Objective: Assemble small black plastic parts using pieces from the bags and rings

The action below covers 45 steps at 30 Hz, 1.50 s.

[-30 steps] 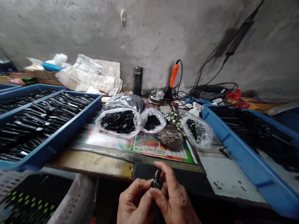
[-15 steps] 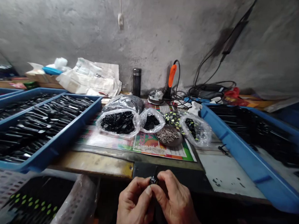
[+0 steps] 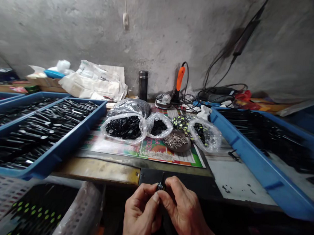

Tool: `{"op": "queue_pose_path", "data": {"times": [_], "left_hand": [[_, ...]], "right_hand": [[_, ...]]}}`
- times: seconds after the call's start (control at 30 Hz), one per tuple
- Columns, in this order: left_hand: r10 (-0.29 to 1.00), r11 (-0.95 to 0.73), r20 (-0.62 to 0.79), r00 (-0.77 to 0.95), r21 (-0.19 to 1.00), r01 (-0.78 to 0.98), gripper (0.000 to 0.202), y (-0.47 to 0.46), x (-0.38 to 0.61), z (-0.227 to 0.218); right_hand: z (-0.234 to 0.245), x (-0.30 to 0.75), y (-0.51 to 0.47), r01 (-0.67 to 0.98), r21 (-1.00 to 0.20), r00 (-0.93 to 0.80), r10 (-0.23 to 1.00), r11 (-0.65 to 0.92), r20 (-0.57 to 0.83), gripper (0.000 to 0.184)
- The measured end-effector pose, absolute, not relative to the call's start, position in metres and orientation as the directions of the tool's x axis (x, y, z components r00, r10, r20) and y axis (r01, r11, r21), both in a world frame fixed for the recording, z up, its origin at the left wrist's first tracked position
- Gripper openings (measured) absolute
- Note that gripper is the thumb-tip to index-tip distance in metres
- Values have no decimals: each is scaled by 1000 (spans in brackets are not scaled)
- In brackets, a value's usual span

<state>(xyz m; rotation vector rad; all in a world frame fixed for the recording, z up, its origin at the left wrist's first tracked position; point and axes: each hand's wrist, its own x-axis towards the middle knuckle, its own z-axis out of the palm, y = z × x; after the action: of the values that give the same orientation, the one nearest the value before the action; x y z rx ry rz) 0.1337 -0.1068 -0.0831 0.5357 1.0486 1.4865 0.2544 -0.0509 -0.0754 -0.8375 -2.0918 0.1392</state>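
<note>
A small black plastic part (image 3: 160,186) is pinched between my two hands just off the table's front edge. My left hand (image 3: 142,210) grips it from the left with thumb and forefinger. From the other side, my right hand (image 3: 181,208) presses it between thumb and fingertips. A thin dark piece stands up from the part; its lower portion is hidden by my fingers. Beyond my hands lie a round dish (image 3: 186,146) of small metal screws or pins and open plastic bags (image 3: 143,133) of small black pieces. Another bag (image 3: 215,135) holds black and yellow-green pieces.
Blue trays of long black parts stand at left (image 3: 94,116) and right (image 3: 248,159). An orange-handled tool (image 3: 180,78) and a dark flask (image 3: 143,85) stand by the wall. Lower left is a white perforated basket (image 3: 2,201) with black and yellow-green pieces.
Both hands stay pinched on the black part, with only a slight shift of the fingers. The view has tilted very slightly; nothing else has visibly moved.
</note>
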Motion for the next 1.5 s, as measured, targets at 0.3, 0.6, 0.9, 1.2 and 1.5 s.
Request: {"op": "queue_pose_path", "data": {"times": [0.3,0.6,0.9,1.2,1.5], "left_hand": [[927,30,-224,-301,844,-535,42,-106,143,-80],[946,51,-220,-238,825,-562,43,-107,135,-88],[931,28,-228,-286,824,-566,41,-107,143,-82],[939,34,-226,-258,811,-584,40,-106,139,-80],[947,60,-271,-170,673,-737,30,-108,124,-69]], "right_hand": [[-81,246,-45,565,-304,-373,566,767,735,38],[-80,253,-46,502,-366,-445,597,784,668,41],[-83,249,-47,526,-392,-405,627,755,665,42],[-79,251,-46,438,-547,-385,699,714,603,43],[-72,264,-44,416,-546,-386,684,728,618,29]]}}
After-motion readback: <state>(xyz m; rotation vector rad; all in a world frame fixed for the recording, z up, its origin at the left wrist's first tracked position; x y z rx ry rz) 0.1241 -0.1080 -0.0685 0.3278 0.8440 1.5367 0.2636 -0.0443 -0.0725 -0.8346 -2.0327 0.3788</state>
